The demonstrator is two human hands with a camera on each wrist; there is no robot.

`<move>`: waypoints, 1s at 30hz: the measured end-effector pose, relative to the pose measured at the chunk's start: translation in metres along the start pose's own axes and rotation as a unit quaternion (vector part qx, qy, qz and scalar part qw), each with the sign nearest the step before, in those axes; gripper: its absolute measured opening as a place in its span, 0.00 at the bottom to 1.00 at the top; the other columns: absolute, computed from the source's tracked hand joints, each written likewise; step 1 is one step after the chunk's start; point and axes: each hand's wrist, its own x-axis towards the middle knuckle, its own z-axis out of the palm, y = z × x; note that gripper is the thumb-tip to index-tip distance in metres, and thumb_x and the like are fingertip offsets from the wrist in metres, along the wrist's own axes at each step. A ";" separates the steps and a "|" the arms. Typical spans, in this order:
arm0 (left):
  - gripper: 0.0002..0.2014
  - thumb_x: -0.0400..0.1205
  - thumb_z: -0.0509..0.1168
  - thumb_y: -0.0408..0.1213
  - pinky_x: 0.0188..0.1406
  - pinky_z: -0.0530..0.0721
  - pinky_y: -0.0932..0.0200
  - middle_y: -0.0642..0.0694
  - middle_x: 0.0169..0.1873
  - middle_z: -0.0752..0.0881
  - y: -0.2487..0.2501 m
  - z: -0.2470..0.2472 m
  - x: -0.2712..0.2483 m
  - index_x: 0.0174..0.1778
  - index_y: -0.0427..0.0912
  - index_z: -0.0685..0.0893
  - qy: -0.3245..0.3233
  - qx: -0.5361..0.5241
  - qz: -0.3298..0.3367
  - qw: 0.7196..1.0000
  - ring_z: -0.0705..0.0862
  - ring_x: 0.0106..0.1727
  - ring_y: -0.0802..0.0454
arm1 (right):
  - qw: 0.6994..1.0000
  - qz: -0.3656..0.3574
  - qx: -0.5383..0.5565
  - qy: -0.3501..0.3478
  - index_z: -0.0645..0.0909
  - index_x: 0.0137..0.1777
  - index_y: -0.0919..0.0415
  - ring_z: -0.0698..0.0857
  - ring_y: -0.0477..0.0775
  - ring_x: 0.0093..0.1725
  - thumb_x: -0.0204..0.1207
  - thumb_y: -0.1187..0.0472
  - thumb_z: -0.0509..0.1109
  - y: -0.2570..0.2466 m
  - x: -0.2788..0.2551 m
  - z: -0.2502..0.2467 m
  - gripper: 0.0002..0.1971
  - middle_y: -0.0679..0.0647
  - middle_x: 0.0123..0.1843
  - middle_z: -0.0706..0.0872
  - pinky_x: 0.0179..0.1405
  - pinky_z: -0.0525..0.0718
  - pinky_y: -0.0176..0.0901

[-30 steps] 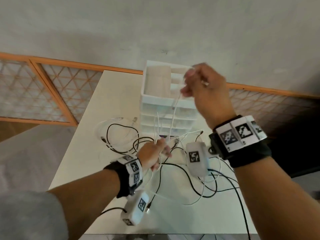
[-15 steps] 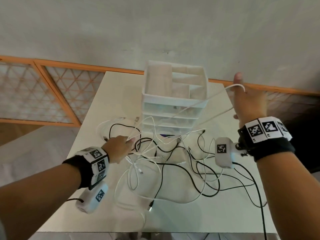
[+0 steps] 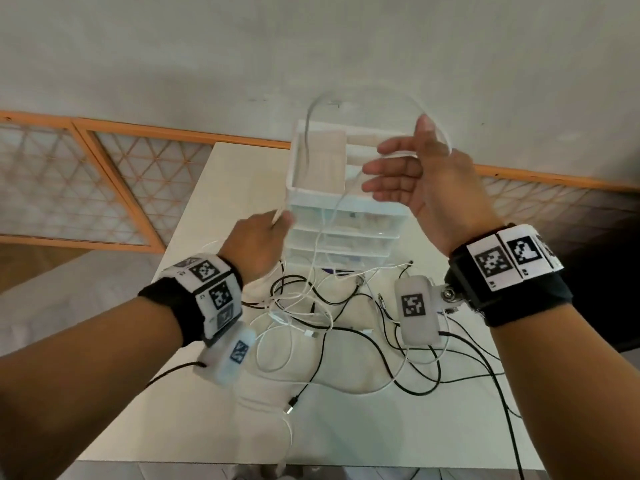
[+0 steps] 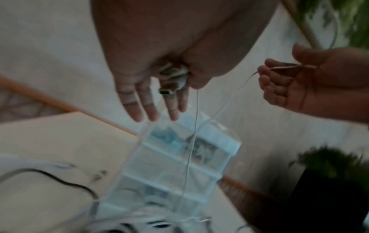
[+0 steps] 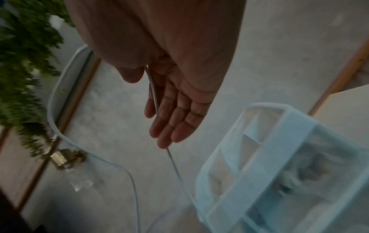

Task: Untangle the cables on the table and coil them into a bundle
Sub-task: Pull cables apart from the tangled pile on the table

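Head view: thin white cable (image 3: 313,109) is raised above the table (image 3: 214,188), arching from the left hand (image 3: 258,242) up and over to the right hand (image 3: 420,181). Left hand pinches its plug end; right hand is flat-fingered, cable draped behind the thumb across the palm. Remaining black and white cables (image 3: 332,327) lie tangled on the table, in front of the drawer unit (image 3: 343,237).

A white cable (image 3: 363,95) arcs above a white drawer organiser (image 3: 343,216). Black and white cables (image 3: 346,327) tangle on the cream desk (image 3: 214,188). Black wristbands (image 3: 519,285) carry black-and-white square-patterned tags. Orange frames edge the lattice panels (image 3: 69,174).
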 end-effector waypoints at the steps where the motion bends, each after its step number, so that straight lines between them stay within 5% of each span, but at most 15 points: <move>1: 0.24 0.89 0.50 0.55 0.60 0.80 0.42 0.39 0.59 0.89 0.013 0.005 0.000 0.63 0.45 0.86 -0.004 -0.108 0.017 0.994 0.85 0.58 0.36 | 0.999 -0.031 0.016 -0.002 0.83 0.53 0.64 0.90 0.69 0.46 0.88 0.44 0.56 -0.005 0.000 0.006 0.24 0.69 0.47 0.91 0.48 0.88 0.57; 4: 0.23 0.90 0.47 0.54 0.44 0.82 0.55 0.50 0.44 0.91 0.032 0.035 -0.005 0.55 0.48 0.85 -0.099 -0.246 0.017 0.964 0.86 0.42 0.53 | 0.992 -0.110 0.052 0.041 0.83 0.51 0.62 0.91 0.69 0.48 0.89 0.55 0.59 -0.017 0.007 0.014 0.14 0.68 0.48 0.91 0.52 0.89 0.59; 6: 0.25 0.91 0.46 0.53 0.35 0.77 0.58 0.48 0.29 0.85 0.018 0.057 -0.011 0.44 0.44 0.84 -0.133 -0.228 0.002 0.965 0.80 0.28 0.57 | 0.984 -0.127 0.066 0.109 0.83 0.51 0.62 0.92 0.68 0.49 0.88 0.59 0.61 -0.024 0.015 0.008 0.11 0.67 0.51 0.91 0.53 0.90 0.57; 8: 0.28 0.88 0.47 0.59 0.36 0.76 0.55 0.50 0.23 0.79 -0.012 0.070 -0.014 0.34 0.43 0.80 -0.134 -0.175 -0.019 0.975 0.76 0.23 0.55 | 0.974 -0.128 0.064 0.174 0.83 0.53 0.64 0.91 0.69 0.52 0.87 0.57 0.63 -0.025 0.025 -0.008 0.12 0.66 0.52 0.91 0.57 0.89 0.59; 11: 0.31 0.86 0.44 0.63 0.51 0.83 0.47 0.47 0.33 0.85 -0.043 0.060 -0.012 0.38 0.43 0.82 -0.108 -0.040 -0.045 0.992 0.84 0.36 0.46 | 0.965 -0.156 -0.005 0.211 0.83 0.50 0.61 0.93 0.63 0.47 0.85 0.58 0.66 -0.014 0.032 -0.034 0.08 0.51 0.38 0.93 0.59 0.89 0.59; 14: 0.29 0.89 0.46 0.57 0.62 0.79 0.48 0.33 0.58 0.87 -0.041 0.037 0.001 0.60 0.38 0.84 -0.058 0.031 -0.049 0.997 0.85 0.61 0.34 | 0.937 -0.226 -0.090 0.253 0.83 0.47 0.52 0.93 0.57 0.45 0.83 0.54 0.68 -0.008 0.031 -0.046 0.06 0.48 0.34 0.92 0.58 0.89 0.54; 16: 0.26 0.90 0.47 0.53 0.54 0.79 0.50 0.28 0.59 0.86 -0.039 0.027 0.009 0.67 0.37 0.80 -0.061 0.059 -0.033 0.996 0.84 0.61 0.29 | 0.915 -0.264 -0.138 0.271 0.81 0.47 0.48 0.92 0.53 0.43 0.84 0.49 0.66 -0.011 0.031 -0.050 0.06 0.49 0.38 0.92 0.54 0.88 0.49; 18: 0.22 0.90 0.48 0.51 0.49 0.76 0.53 0.30 0.48 0.86 -0.048 0.023 0.017 0.64 0.40 0.80 -0.066 0.098 -0.009 0.993 0.85 0.55 0.31 | 0.906 -0.274 -0.179 0.268 0.81 0.49 0.50 0.87 0.45 0.35 0.83 0.46 0.66 -0.013 0.032 -0.051 0.09 0.50 0.39 0.92 0.43 0.84 0.42; 21: 0.20 0.88 0.46 0.55 0.60 0.78 0.42 0.40 0.50 0.83 -0.065 0.021 0.022 0.59 0.46 0.77 -0.073 0.175 0.005 0.982 0.82 0.59 0.33 | 0.900 -0.266 -0.206 0.276 0.83 0.56 0.53 0.80 0.40 0.30 0.78 0.37 0.69 -0.009 0.032 -0.051 0.20 0.51 0.36 0.90 0.40 0.78 0.35; 24: 0.22 0.90 0.45 0.54 0.66 0.74 0.41 0.42 0.65 0.84 -0.065 0.010 0.029 0.70 0.47 0.74 -0.060 0.218 -0.049 0.973 0.80 0.66 0.35 | 0.907 -0.220 -0.220 0.284 0.83 0.62 0.51 0.87 0.42 0.38 0.71 0.25 0.67 -0.005 0.038 -0.054 0.32 0.48 0.35 0.88 0.47 0.85 0.40; 27: 0.28 0.87 0.42 0.60 0.64 0.77 0.42 0.40 0.57 0.88 -0.056 -0.009 0.039 0.65 0.46 0.78 -0.009 0.151 -0.062 0.987 0.84 0.58 0.33 | 0.902 -0.112 -0.302 0.286 0.82 0.64 0.47 0.89 0.50 0.53 0.67 0.18 0.60 0.003 0.045 -0.061 0.39 0.45 0.43 0.89 0.58 0.84 0.45; 30: 0.24 0.89 0.45 0.54 0.65 0.76 0.46 0.38 0.62 0.84 -0.054 -0.020 0.042 0.66 0.43 0.77 -0.034 0.099 -0.051 0.993 0.81 0.65 0.32 | 0.884 -0.078 -0.355 0.294 0.79 0.69 0.50 0.87 0.52 0.57 0.70 0.21 0.61 0.011 0.044 -0.072 0.39 0.45 0.48 0.85 0.55 0.77 0.40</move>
